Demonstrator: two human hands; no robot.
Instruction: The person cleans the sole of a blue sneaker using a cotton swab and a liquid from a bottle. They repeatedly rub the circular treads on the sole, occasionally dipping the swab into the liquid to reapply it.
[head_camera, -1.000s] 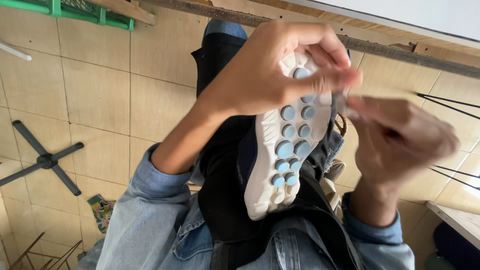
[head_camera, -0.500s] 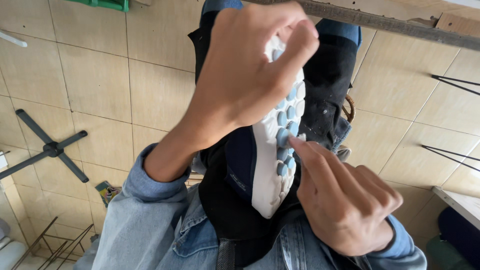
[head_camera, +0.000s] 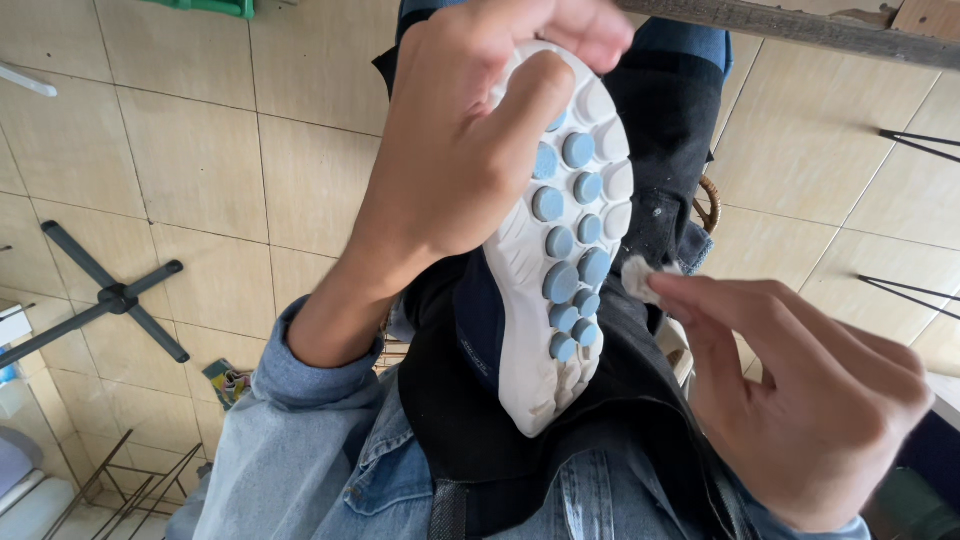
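1. A tan tiled floor (head_camera: 190, 160) is seen beneath everything, with a black cross-shaped stand (head_camera: 110, 296) lying on it at the left.
2. A black apron (head_camera: 560, 430) is worn over a blue denim shirt (head_camera: 300, 450), below the hands.
3. A shoe (head_camera: 560, 260) with a navy upper is held sole-up at the centre, above the apron; its white sole is studded with round blue pads.
4. The shoe's upper end is grasped by the left hand (head_camera: 470, 150), thumb pressed onto the sole.
5. A small white wad (head_camera: 638, 278) is pinched in the fingertips of the right hand (head_camera: 800, 400), just beside the sole's right edge.
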